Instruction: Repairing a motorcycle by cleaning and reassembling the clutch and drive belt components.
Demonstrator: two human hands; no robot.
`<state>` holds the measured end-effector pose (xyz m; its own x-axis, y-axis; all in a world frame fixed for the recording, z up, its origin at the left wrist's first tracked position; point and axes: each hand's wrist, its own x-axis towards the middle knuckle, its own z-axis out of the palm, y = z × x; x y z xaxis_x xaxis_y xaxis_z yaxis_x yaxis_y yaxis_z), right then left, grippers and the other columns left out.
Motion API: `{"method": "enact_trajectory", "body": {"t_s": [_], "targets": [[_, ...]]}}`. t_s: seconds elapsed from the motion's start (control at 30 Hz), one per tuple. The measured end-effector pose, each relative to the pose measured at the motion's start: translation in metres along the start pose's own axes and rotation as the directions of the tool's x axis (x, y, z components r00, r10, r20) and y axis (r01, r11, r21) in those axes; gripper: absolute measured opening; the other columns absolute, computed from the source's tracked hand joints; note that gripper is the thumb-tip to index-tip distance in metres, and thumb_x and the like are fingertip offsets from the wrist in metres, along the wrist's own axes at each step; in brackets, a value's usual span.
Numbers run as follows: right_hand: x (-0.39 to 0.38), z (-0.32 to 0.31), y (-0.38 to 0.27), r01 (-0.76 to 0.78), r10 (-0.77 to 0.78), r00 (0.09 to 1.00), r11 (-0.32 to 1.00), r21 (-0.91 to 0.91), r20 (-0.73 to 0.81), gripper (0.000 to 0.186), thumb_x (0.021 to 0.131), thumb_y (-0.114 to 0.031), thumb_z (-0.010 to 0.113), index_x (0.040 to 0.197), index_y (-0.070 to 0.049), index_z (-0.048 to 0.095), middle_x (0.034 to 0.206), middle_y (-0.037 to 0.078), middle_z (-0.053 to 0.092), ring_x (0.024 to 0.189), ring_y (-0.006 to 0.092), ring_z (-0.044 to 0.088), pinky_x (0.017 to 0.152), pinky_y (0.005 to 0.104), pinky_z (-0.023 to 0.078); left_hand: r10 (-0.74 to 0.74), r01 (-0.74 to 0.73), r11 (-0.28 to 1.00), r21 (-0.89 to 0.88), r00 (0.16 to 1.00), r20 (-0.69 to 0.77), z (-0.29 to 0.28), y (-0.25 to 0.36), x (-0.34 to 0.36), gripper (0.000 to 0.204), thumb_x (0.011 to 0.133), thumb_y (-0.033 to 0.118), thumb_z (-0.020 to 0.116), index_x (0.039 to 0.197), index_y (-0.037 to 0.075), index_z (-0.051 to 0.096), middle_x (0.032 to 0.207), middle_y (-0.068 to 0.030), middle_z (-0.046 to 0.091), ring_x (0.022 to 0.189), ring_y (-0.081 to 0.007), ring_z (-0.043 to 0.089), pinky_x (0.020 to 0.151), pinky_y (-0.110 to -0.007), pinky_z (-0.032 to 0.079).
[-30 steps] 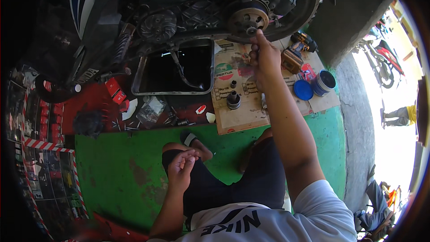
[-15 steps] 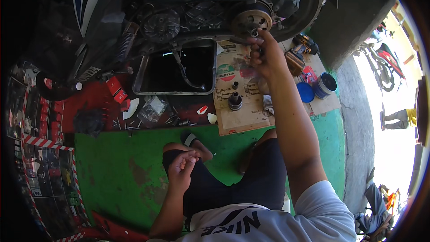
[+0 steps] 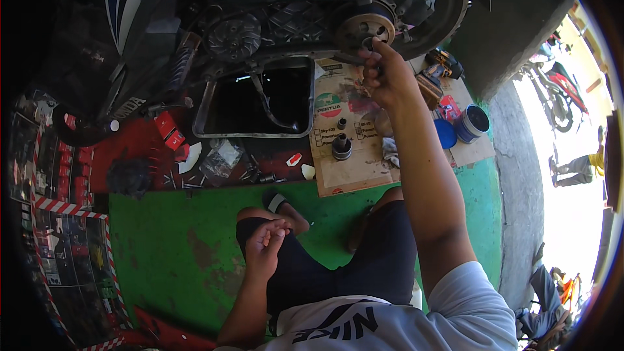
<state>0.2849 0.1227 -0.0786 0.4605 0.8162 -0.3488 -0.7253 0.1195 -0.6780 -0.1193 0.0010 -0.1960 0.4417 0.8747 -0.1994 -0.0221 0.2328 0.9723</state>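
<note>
My right hand (image 3: pixel 385 73) reaches up to the round clutch bell (image 3: pixel 354 31) on the scooter's side. Thumb and fingertips pinch a small ring-shaped metal piece (image 3: pixel 368 43) at the bell's centre; the fingers partly hide it. My left hand (image 3: pixel 265 239) rests on my left thigh, its fingers curled in toward the thumb, and nothing shows in it. Left of the bell sits a finned pulley (image 3: pixel 234 37). Below, a large socket (image 3: pixel 341 148) and a small socket (image 3: pixel 342 123) stand on a flattened cardboard sheet (image 3: pixel 364 179).
A metal tray (image 3: pixel 253 135) of dark liquid holds a slim curved part (image 3: pixel 263 101). Near my right forearm are a cordless power tool (image 3: pixel 429 84), an open blue tub (image 3: pixel 472 123) and its blue lid (image 3: pixel 444 134). Loose bolts and a clear plastic bag (image 3: pixel 223 157) lie left of the cardboard.
My right hand has shifted slightly at the centre of the clutch bell, and its fingers have turned a little. My left hand stays on the thigh.
</note>
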Motion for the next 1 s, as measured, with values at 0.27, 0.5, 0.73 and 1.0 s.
{"method": "enact_trajectory", "body": {"t_s": [0.27, 0.5, 0.73, 1.0], "targets": [[0.059, -0.02, -0.019, -0.512, 0.58, 0.813, 0.749, 0.42, -0.045, 0.032, 0.098, -0.029, 0.063, 0.104, 0.003, 0.064, 0.072, 0.002, 0.048, 0.059, 0.0101, 0.044, 0.047, 0.0215, 0.027, -0.008, 0.008, 1.0, -0.009, 1.0, 0.014, 0.001, -0.001, 0.0, 0.026, 0.1, 0.005, 0.061, 0.125, -0.004, 0.062, 0.118, -0.0154, 0.07, 0.105, -0.0198, 0.065, 0.097, -0.03, 0.051], [-0.002, -0.016, 0.003, 0.02, -0.02, 1.0, 0.999, 0.048, -0.008, 0.033, 0.099, -0.023, 0.061, 0.116, 0.005, 0.059, 0.085, 0.007, 0.055, 0.07, 0.0158, 0.053, 0.059, 0.0245, 0.042, 0.003, -0.003, 1.0, -0.003, 1.0, 0.012, 0.004, 0.001, -0.002, 0.026, 0.1, 0.005, 0.061, 0.125, -0.004, 0.062, 0.117, -0.0154, 0.07, 0.104, -0.0198, 0.065, 0.097, -0.03, 0.051], [-0.028, -0.05, 0.014, 0.147, -0.148, 0.989, 0.989, 0.012, 0.02, 0.042, 0.098, -0.004, 0.056, 0.137, 0.007, 0.047, 0.117, 0.018, 0.06, 0.1, 0.0271, 0.063, 0.09, 0.0344, 0.054, 0.011, -0.011, 1.0, 0.001, 1.0, 0.011, -0.001, 0.002, -0.004, 0.026, 0.1, 0.004, 0.06, 0.125, -0.004, 0.062, 0.117, -0.0156, 0.069, 0.104, -0.0198, 0.065, 0.097, -0.03, 0.051], [-0.067, -0.044, 0.02, 0.609, -0.513, 0.754, 0.78, -0.144, 0.41, 0.056, 0.095, 0.012, 0.051, 0.148, 0.001, 0.036, 0.136, 0.022, 0.057, 0.123, 0.0295, 0.06, 0.103, 0.0352, 0.052, 0.1, -0.099, 0.995, 0.033, 0.994, -0.038, -0.007, 0.015, 0.005, 0.027, 0.1, 0.004, 0.06, 0.126, -0.004, 0.062, 0.117, -0.0162, 0.069, 0.104, -0.0208, 0.065, 0.097, -0.031, 0.051]]}}
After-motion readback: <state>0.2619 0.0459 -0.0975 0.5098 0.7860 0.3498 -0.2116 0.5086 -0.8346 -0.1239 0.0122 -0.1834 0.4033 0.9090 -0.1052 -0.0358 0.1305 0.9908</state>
